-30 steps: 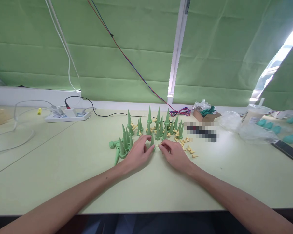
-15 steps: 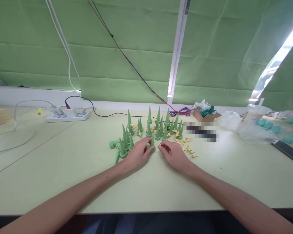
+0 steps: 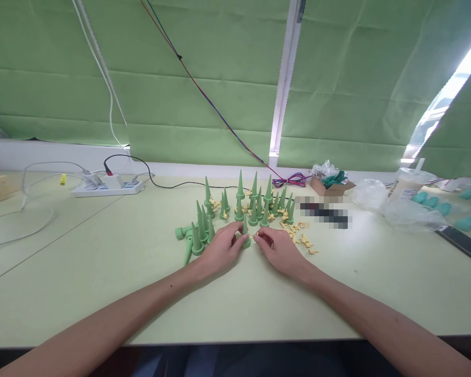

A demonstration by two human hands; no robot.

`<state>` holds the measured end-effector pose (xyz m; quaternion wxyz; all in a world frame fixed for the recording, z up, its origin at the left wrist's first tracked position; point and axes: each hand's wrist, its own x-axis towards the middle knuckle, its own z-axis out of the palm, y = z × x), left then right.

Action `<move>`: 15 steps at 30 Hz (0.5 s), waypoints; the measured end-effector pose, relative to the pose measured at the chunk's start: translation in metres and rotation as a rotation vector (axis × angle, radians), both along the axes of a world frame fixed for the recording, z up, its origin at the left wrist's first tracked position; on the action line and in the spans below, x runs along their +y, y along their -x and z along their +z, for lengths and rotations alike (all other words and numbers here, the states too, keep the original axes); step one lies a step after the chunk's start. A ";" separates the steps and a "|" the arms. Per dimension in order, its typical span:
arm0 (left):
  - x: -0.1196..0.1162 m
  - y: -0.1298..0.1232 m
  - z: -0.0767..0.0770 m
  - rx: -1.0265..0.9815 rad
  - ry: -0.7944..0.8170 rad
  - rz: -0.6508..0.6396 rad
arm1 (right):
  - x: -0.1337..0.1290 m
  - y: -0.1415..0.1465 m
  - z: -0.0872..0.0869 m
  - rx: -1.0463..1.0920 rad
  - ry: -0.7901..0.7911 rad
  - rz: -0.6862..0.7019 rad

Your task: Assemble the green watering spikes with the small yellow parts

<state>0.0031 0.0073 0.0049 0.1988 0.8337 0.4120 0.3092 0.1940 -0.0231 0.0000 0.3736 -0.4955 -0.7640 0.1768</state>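
My left hand (image 3: 224, 246) is closed on a green cone (image 3: 246, 236) that stands upright on the table. Just right of that cone, my right hand (image 3: 278, 248) pinches a small yellow piece (image 3: 255, 236), which points toward the cone. Behind both hands stand several more green cones (image 3: 240, 189), with small yellow pieces among them. Other green cones (image 3: 197, 242) are left of my left hand, a few of them lying down. Loose yellow pieces (image 3: 306, 242) are scattered right of my right hand.
A white power strip (image 3: 108, 189) with cables lies at the back left. Farther right are a small cardboard box (image 3: 332, 187), a pixelated dark object (image 3: 325, 212), a drink cup (image 3: 408, 183), plastic bags, teal pieces (image 3: 466, 223) and a black phone (image 3: 465, 245).
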 end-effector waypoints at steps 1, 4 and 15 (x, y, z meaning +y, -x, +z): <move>0.000 0.000 0.000 -0.002 -0.002 -0.001 | 0.000 0.000 0.000 0.001 -0.001 0.001; 0.000 0.000 0.000 -0.006 -0.005 -0.004 | 0.000 0.000 0.000 0.002 -0.004 0.002; -0.002 -0.001 0.005 -0.023 0.057 0.023 | 0.000 -0.001 -0.001 -0.039 0.018 0.007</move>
